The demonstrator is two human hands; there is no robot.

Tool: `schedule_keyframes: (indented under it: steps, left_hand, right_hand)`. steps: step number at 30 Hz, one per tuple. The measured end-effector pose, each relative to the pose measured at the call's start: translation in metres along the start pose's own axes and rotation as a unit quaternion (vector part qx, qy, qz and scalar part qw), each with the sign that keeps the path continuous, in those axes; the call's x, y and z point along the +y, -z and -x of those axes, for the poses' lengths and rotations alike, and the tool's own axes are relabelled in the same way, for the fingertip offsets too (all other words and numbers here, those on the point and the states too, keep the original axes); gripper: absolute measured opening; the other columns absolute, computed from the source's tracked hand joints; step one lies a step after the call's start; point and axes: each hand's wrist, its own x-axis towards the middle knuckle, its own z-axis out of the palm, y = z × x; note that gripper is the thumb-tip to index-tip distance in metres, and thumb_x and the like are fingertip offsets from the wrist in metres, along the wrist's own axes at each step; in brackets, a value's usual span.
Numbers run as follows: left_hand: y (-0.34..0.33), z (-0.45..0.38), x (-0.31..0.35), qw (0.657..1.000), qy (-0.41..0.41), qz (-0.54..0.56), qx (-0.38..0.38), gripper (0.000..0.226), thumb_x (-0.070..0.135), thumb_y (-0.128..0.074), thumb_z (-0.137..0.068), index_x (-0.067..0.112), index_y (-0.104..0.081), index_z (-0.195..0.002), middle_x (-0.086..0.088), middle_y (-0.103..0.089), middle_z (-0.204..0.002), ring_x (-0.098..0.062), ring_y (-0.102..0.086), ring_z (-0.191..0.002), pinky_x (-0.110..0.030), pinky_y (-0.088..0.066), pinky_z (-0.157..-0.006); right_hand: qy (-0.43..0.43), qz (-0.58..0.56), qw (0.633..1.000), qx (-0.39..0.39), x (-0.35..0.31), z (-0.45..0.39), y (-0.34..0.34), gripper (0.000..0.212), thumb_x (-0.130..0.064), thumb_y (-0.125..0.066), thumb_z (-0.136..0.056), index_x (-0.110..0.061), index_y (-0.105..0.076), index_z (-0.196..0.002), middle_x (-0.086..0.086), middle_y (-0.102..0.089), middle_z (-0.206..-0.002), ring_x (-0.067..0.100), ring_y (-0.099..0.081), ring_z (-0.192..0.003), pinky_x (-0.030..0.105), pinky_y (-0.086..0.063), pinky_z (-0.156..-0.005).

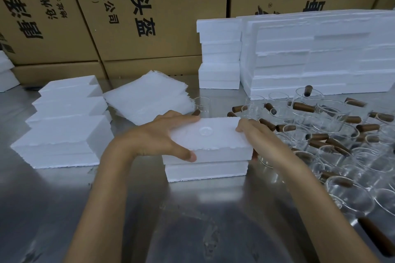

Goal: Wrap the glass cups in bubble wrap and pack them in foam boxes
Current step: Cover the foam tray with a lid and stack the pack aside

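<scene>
Nearest the camera, both forearms reach forward over the steel bench (64,209) and converge on a foam box (208,159) standing at centre.

The box consists of a lower half (206,171) resting on the bench and a lid (210,141) sitting on it slightly askew, overhanging on the left. Its long axis runs left to right, square across the person's front, so each hand takes one short end.

The left hand (162,134) holds the lid's left end: fingers spread along the far top edge, thumb pressed on the near side face. The right hand (254,132) holds the right end, fingers curled over the top corner; its thumb is hidden behind the box. Each grip is thus clamped on the lid, wrists level, both hands equally near.

Judgement: the lid is being seated or removed; which one cannot be told. Whether a wrapped cup lies inside cannot be seen. The coming move turns on squaring the lid over the lower half.

Right of the box, just beside it, lies a crowd of unwrapped glass cups (333,121) with brown handles. Left stands a stack of foam boxes (64,134). Beyond the left hand lies a pile of bubble wrap sheets (147,96). Further back, right, stands a tall foam stack (316,53), and cardboard cartons (132,10) form the rear wall.
</scene>
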Motion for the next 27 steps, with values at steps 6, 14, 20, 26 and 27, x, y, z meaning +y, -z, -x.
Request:
schedule_keyframes:
  steps: [6, 14, 20, 26, 27]
  left_hand:
    - [-0.004, -0.005, -0.005, 0.999, 0.014, -0.002, -0.032, 0.091, 0.054, -0.082, -0.073, 0.069, -0.023, -0.141, 0.033, -0.025, -0.141, 0.001, -0.025, -0.129, -0.021, -0.029, -0.100]
    - [-0.006, -0.005, -0.012, 0.985, 0.012, 0.172, 0.008, 0.085, 0.072, -0.079, -0.062, 0.058, -0.041, -0.138, 0.053, -0.037, -0.121, 0.029, -0.039, -0.106, -0.003, -0.039, -0.084]
    - [-0.007, -0.009, -0.020, 0.978, 0.060, 0.198, 0.039, 0.093, 0.068, -0.076, -0.063, 0.052, -0.033, -0.144, 0.037, -0.040, -0.119, 0.014, -0.043, -0.105, -0.006, -0.037, -0.075]
    - [-0.006, -0.010, -0.029, 0.979, 0.078, 0.189, 0.016, 0.102, 0.082, -0.074, -0.052, 0.050, -0.033, -0.140, 0.023, -0.048, -0.122, 0.001, -0.050, -0.108, -0.016, -0.044, -0.082]
    - [-0.006, -0.010, -0.031, 0.978, 0.080, 0.193, 0.012, 0.101, 0.081, -0.073, -0.050, 0.049, -0.034, -0.138, 0.018, -0.050, -0.123, -0.003, -0.052, -0.110, -0.017, -0.047, -0.083]
  right_hand:
    - [0.057, 0.104, 0.993, 0.025, 0.004, -0.002, -0.005, 0.040, -0.054, -0.039, -0.088, -0.020, -0.058, -0.099, -0.006, -0.055, -0.083, 0.013, -0.054, -0.072, 0.031, -0.040, -0.065]
    - [0.050, 0.144, 0.988, 0.001, 0.012, -0.007, -0.012, 0.052, -0.055, -0.031, -0.096, -0.023, -0.040, -0.135, -0.010, -0.054, -0.114, 0.008, -0.052, -0.104, 0.035, -0.038, -0.082]
    - [0.042, 0.091, 0.995, 0.007, 0.016, -0.012, -0.021, 0.053, -0.056, -0.035, -0.097, -0.032, -0.031, -0.144, -0.013, -0.047, -0.129, 0.013, -0.042, -0.110, 0.032, -0.029, -0.088]
    - [0.017, 0.008, 1.000, 0.010, 0.019, -0.018, -0.026, 0.028, -0.051, -0.041, -0.099, -0.036, -0.037, -0.122, -0.030, -0.045, -0.095, -0.011, -0.041, -0.080, 0.014, -0.027, -0.061]
    - [0.018, 0.002, 1.000, 0.014, 0.019, -0.018, -0.026, 0.027, -0.051, -0.042, -0.098, -0.035, -0.038, -0.120, -0.028, -0.046, -0.095, -0.012, -0.042, -0.080, 0.014, -0.028, -0.060]
